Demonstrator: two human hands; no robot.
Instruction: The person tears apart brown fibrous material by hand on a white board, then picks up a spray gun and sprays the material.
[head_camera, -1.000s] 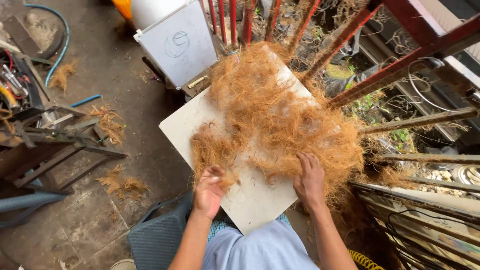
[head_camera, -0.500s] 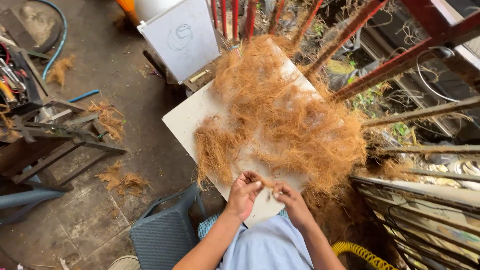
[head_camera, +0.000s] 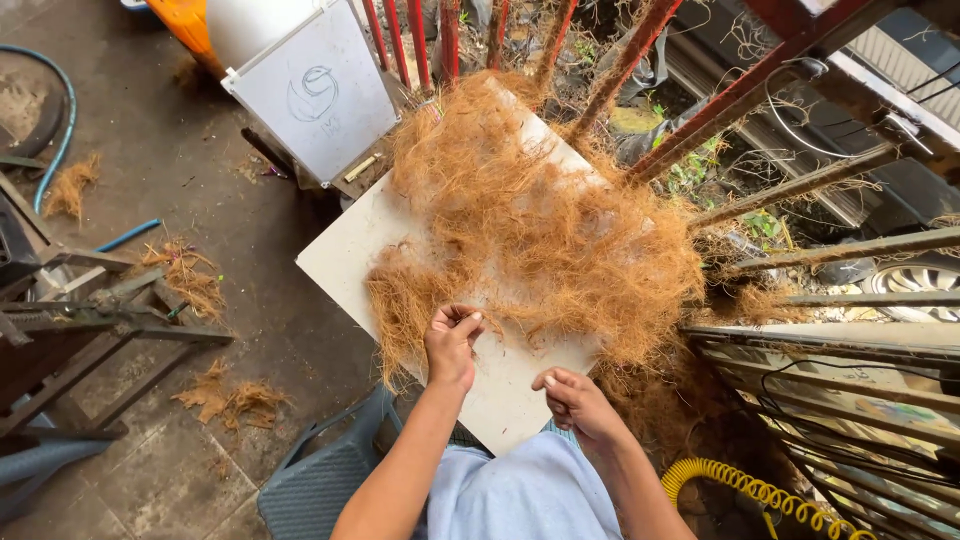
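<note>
While we sit at white board (head_camera: 505, 385), left hand (head_camera: 452, 345) pinches strands at near edge of coconut fibre pile (head_camera: 530, 225); right hand (head_camera: 580, 400) loosely curled, gripping nothing, hovering over bare board. Beyond pile, red metal bars (head_camera: 420, 40).

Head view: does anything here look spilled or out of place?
Yes. Tufts of brown fibre lie scattered on the floor, away from the big fibre pile on the white board. More strands cling to the red bars. The left hand pinches fibre; the right hand rests beside it.
</note>
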